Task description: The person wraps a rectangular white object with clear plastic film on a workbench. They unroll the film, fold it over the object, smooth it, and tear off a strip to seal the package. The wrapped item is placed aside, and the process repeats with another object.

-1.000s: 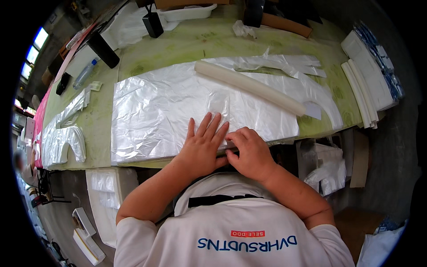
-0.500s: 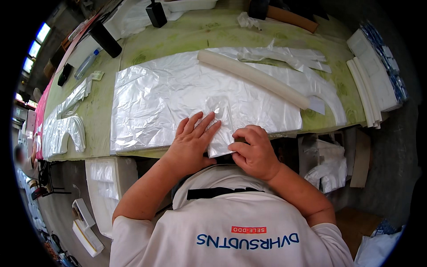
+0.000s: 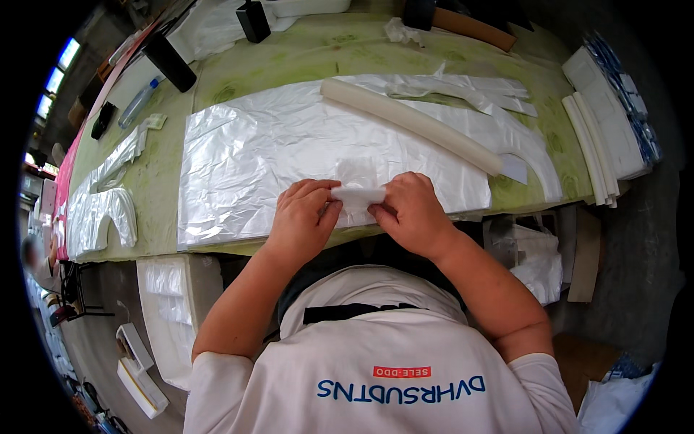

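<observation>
Between my two hands a small strip of clear plastic film is folded over near the table's front edge. My left hand is closed on its left end, the thumb below and the fingers above. The right end is pinched by my right hand in the same way. Part of the film still lies flat beyond the fold. Underneath spreads a stack of shiny, crinkled plastic sheets. A long pale roll or tube lies slantwise across the sheets, farther off than my hands.
Plastic pieces with curved cut-outs lie at left and right on the green-covered table. A black cylinder, a plastic bottle and a black pump bottle stand or lie farther back. White packs are stacked at the right edge.
The film's near end, flat on the stack before, is now folded up and away from me. My left hand has gone from lying spread to gripping it; both hands have moved slightly farther off.
</observation>
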Demonstrator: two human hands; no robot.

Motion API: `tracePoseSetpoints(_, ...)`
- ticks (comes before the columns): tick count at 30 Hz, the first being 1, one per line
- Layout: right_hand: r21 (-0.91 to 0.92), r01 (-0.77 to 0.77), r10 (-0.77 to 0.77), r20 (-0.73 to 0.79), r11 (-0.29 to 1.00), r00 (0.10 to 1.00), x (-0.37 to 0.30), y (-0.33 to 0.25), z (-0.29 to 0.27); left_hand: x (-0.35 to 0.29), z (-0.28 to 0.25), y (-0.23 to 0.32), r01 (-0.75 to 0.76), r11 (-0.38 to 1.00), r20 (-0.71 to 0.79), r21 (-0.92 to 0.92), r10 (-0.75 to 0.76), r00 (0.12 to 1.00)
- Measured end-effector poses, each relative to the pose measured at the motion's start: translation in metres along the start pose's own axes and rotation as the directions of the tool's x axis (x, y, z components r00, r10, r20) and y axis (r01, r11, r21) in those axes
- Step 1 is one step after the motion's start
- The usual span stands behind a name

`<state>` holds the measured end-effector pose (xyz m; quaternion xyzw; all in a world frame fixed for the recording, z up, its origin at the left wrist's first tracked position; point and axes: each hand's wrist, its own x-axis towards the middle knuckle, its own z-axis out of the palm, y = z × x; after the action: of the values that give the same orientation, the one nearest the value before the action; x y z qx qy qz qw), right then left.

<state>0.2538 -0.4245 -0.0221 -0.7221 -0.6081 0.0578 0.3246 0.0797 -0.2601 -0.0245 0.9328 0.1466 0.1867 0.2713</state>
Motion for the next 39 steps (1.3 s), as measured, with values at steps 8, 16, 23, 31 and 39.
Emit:
tracePoseSetpoints(8, -0.203, -0.151, 0.126, -0.133, 0.967, 0.983, 0.013, -0.002, 0.018, 0.013, 0.0, 0.005, 0.085, 0.988, -0.044, 0.126, -0.08, 0.996)
tracePoseSetpoints(16, -0.268, -0.196, 0.189, -0.052, 0.943, 0.981, 0.021, -0.002, 0.015, 0.012, 0.012, 0.002, 0.0, 0.993, -0.204, 0.116, 0.024, 0.979)
tracePoseSetpoints(23, -0.179, -0.329, 0.332, -0.016, 0.927, 0.943, 0.028, -0.01, 0.008, 0.008, 0.017, 0.02, -0.058, 0.948, 0.216, 0.313, -0.011, 0.976)
tracePoseSetpoints(31, -0.244, -0.332, 0.378, 0.173, 0.911, 0.91, 0.042, -0.006, -0.004, -0.035, 0.01, 0.028, -0.115, 0.959, 0.068, -0.26, 0.136, 0.988)
tracePoseSetpoints(39, -0.161, -0.195, 0.228, 0.228, 0.968, 0.946, 0.006, -0.03, -0.012, -0.072, 0.039, 0.036, 0.558, -0.38, 0.672, -0.738, -0.339, 0.658)
